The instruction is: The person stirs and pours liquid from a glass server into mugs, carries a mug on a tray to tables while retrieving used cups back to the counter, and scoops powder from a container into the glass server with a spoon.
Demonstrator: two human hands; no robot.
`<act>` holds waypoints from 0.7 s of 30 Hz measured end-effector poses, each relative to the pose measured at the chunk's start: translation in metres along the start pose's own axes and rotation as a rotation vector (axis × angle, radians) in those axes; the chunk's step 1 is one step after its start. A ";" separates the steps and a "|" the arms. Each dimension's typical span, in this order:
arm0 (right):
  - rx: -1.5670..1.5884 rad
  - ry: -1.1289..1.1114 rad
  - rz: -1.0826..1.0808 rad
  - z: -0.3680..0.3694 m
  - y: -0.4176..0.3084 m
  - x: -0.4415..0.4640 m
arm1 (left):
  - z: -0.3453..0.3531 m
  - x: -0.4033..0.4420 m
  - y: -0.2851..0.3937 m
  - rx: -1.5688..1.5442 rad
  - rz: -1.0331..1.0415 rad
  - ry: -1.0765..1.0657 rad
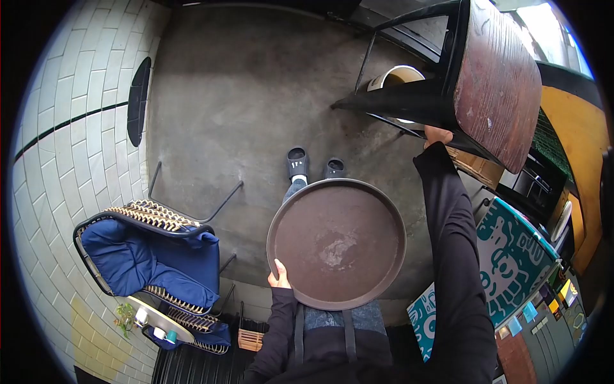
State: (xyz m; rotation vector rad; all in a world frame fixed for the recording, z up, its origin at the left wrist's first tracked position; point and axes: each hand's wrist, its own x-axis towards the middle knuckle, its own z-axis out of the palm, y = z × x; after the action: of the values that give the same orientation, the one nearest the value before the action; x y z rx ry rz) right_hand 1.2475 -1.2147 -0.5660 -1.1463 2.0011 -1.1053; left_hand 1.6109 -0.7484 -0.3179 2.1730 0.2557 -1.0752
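Observation:
My left hand (279, 275) grips the left rim of a round brown serving tray (313, 224), thumb over the edge. The tray lies roughly level in front of my waist, a pale worn patch on its surface. My right arm reaches forward, and my right hand (437, 135) is at the black frame of a chair with a reddish-brown wooden panel (499, 83). The frame partly hides its fingers, so their grip cannot be made out. Beyond the frame a white bucket (396, 75) stands on the floor.
A rattan chair with blue cushions (182, 269) stands left, near the white brick wall (83, 147). Behind it are a small round table (169, 320) and a wooden crate (249, 340). A teal patterned panel (511, 262) and a wooden box (476, 168) are right.

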 end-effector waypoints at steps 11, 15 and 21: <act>0.220 0.215 0.400 -0.011 -0.039 -0.031 | -0.030 0.035 0.031 0.070 0.017 -0.033; 0.105 0.087 0.628 -0.019 -0.078 -0.056 | -0.031 0.053 0.034 -0.082 0.167 -0.061; 0.947 -0.122 0.932 -0.078 -0.123 -0.158 | -0.029 0.066 0.057 0.073 0.273 -0.070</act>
State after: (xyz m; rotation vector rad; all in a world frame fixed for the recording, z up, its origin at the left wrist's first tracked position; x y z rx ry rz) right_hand 1.3097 -1.0818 -0.4093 0.2050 1.3166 -1.1542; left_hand 1.6974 -0.7795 -0.3278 2.1530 -0.1111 -1.0152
